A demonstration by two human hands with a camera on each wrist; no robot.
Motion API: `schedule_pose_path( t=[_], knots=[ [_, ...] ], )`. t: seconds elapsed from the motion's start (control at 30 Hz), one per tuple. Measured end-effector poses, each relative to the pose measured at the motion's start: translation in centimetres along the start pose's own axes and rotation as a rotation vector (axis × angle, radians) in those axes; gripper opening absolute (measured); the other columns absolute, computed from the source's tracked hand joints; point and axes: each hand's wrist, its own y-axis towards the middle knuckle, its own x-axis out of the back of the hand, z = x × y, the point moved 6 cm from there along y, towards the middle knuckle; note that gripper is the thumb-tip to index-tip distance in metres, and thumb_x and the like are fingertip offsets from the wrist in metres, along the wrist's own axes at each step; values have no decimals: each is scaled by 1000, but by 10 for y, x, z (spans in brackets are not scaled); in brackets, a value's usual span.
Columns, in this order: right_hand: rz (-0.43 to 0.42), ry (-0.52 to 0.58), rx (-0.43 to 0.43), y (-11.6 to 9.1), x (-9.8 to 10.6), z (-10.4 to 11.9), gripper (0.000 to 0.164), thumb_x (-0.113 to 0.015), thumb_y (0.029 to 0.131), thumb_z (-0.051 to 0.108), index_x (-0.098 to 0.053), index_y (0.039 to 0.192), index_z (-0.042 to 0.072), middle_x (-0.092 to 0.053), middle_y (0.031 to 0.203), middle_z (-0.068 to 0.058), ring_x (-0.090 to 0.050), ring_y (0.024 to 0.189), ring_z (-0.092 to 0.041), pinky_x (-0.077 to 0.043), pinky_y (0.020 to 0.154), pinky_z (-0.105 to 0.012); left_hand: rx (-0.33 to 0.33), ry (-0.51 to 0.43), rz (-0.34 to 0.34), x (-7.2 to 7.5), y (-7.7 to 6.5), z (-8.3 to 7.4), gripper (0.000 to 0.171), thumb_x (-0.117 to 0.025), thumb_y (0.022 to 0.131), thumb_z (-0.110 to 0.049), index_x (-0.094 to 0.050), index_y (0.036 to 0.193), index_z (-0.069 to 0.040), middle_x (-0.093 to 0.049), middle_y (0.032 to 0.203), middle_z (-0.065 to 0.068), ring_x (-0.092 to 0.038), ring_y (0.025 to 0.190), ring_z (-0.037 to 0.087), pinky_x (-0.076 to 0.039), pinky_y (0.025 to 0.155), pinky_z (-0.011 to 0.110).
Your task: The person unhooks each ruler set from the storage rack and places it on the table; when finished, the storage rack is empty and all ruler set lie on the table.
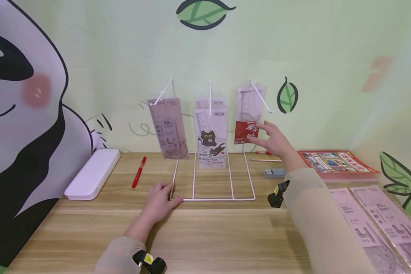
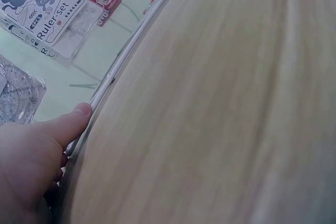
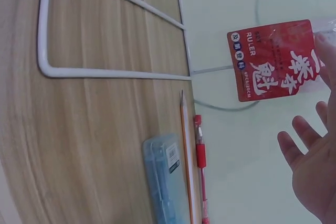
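Observation:
A white wire display rack (image 1: 210, 199) stands on the wooden table. My left hand (image 1: 160, 203) holds its front left corner, thumb along the wire and fingers curled beside it. Ruler sets in clear sleeves hang from its three hooks: a pink-grey pack (image 1: 168, 129) on the left, cat-printed packs (image 1: 210, 148) in the middle, and a pack with a red lower card (image 1: 244, 132) on the right. My right hand (image 1: 274, 140) is at the red card's right edge, its fingers spread apart. Whether its fingertips touch the sleeve is hard to tell.
A white pencil case (image 1: 93, 174) and a red pen (image 1: 139, 172) lie left of the rack. On the right are a blue lead case (image 3: 165, 177), a pencil (image 3: 186, 156), another red pen (image 3: 201, 156), a comic-covered book (image 1: 337, 163) and two flat ruler packs (image 1: 387, 220).

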Motion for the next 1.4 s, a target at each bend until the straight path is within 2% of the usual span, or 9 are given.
schedule_pose_path(
  t=[0.23,0.4,0.7,0.97,1.17,1.4],
  knots=[
    [-26,36,1,7,3,10,66,-61,90,39,-37,143,7,-8,154,-18,-27,132,-43,-28,102,-56,-5,5,-3,0,2,0,64,-70,83,-38,-51,133,-2,-46,127,20,-40,113,36,-33,94,50],
    [-57,36,12,12,6,16,63,-61,90,35,-39,143,8,-7,154,-17,-29,131,-43,-31,101,-55,14,-4,5,-2,0,1,65,-69,83,-40,-51,134,-3,-46,127,19,-39,113,35,-34,94,49],
    [-72,104,21,11,8,21,61,-60,91,37,-40,142,11,-19,150,-16,-35,127,-41,-34,99,-53,29,-14,15,-4,0,2,65,-69,84,-39,-50,134,-3,-45,128,19,-38,114,34,-34,94,50],
    [-76,84,84,12,10,37,63,-59,91,39,-38,143,12,-28,146,-16,-40,123,-39,-38,95,-52,26,-1,17,-4,0,2,65,-69,84,-40,-50,134,-4,-45,129,19,-38,116,34,-34,95,50],
    [-137,141,77,4,11,32,61,-60,91,34,-38,143,11,-33,143,-16,-42,121,-37,-39,94,-50,15,1,14,-3,-1,0,64,-69,84,-39,-51,134,-3,-46,128,19,-39,115,35,-34,95,49],
    [-197,234,48,-9,15,25,62,-62,89,39,-41,142,13,-36,139,-13,-43,119,-33,-42,91,-48,20,7,16,-2,1,1,64,-69,84,-39,-50,134,-3,-45,128,18,-38,115,34,-34,95,49]
  ],
)
